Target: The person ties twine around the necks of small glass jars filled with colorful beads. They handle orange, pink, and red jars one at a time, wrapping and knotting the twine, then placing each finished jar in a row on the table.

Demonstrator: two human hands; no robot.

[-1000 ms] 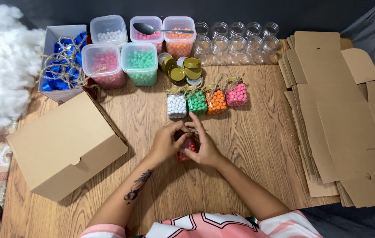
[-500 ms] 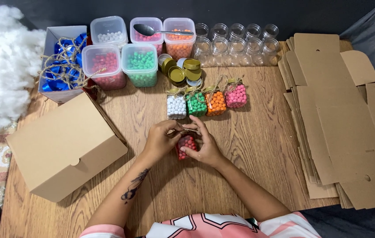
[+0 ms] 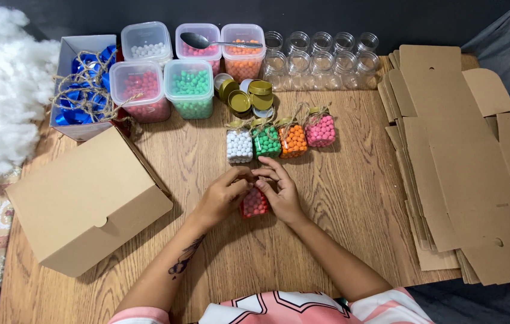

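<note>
1. Far left sit white stuffing [image 3: 0,90] and a closed cardboard box [image 3: 87,201] on the counter [image 3: 351,198].
2. Your left hand [image 3: 222,195] and right hand [image 3: 282,189] both grasp a small jar of red beads [image 3: 255,204] at centre, fingers meeting at its top; you seem to be tying or closing it.
3. Behind stand four finished bead jars [image 3: 279,139]; flat cardboard blanks [image 3: 465,162] lie right.

- A small clear jar [image 3: 255,204] filled with red beads sits on the wooden surface [image 3: 351,192], between the two hands.
- The beads fill the jar's visible lower part; its top is hidden behind the fingers, so a lid cannot be made out.
- The jar seems to rest on the surface, near the row of four filled jars [image 3: 279,139], just in front of them and apart.
</note>
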